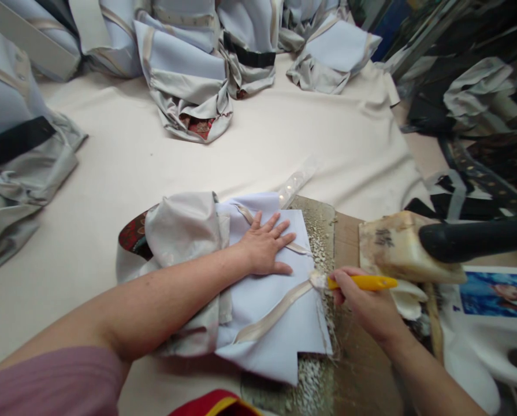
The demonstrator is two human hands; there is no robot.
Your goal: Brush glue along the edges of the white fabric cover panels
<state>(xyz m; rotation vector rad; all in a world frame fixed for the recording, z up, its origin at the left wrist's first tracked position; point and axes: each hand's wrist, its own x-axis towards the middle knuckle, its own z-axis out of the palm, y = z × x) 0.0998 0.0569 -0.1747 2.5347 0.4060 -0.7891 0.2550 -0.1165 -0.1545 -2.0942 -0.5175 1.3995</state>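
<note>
A pale bluish-white fabric piece (262, 300) with beige strips lies joined to a crumpled grey cloth part (184, 225). My left hand (267, 245) rests flat on it, fingers spread. A yellow-handled brush (373, 282) is held in my right hand (356, 294), its bristles touching the fabric's right edge beside the end of a beige strip. Under that edge is a board (321, 231) crusted with whitish lumps. A clear strip with round spots (297, 184) lies just beyond the fabric.
Several similar fabric pieces (186, 86) line the far side of the cream-covered table (241, 156), with more at the left. On the right are a stained yellowish container (392, 240), a black cylindrical object (479, 240) and a printed picture (496, 294). Red cloth (215, 404) shows at the bottom.
</note>
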